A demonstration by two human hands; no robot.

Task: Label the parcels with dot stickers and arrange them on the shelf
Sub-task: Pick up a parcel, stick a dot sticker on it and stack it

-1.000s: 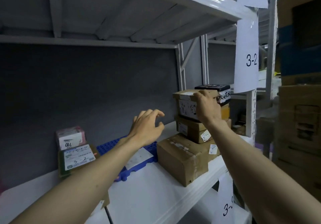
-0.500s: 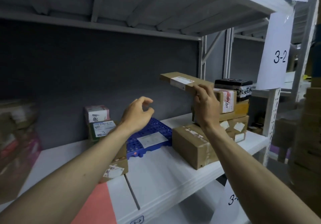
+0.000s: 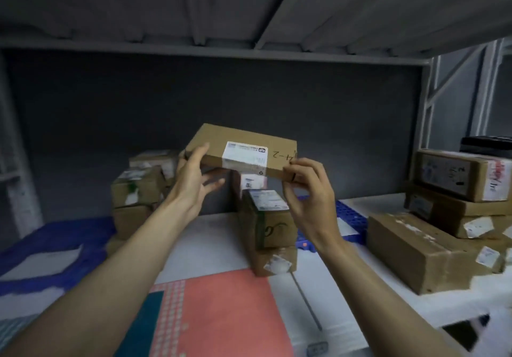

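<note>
A flat brown cardboard parcel [image 3: 243, 150] with a white shipping label and handwritten marks is held in the air above the white shelf [image 3: 219, 234]. My left hand [image 3: 194, 182] holds its left end, thumb on top and fingers beneath. My right hand [image 3: 307, 190] pinches its right front corner between thumb and fingertips. Directly below stands a small stack of brown parcels [image 3: 270, 226] with a label on top. No dot sticker is visible in either hand.
More brown parcels [image 3: 141, 190] are stacked at the back left. A pile of boxes [image 3: 448, 218] fills the right end, beside a blue plastic grid [image 3: 352, 218]. A pink and teal flat packet [image 3: 216, 312] lies at the front, a blue bag [image 3: 47, 248] at left. Another shelf hangs overhead.
My right hand has lifted the flat parcel off the right-hand stack and carried it left to the shelf's middle. My left hand has come up and taken its left end. The view swung left.
</note>
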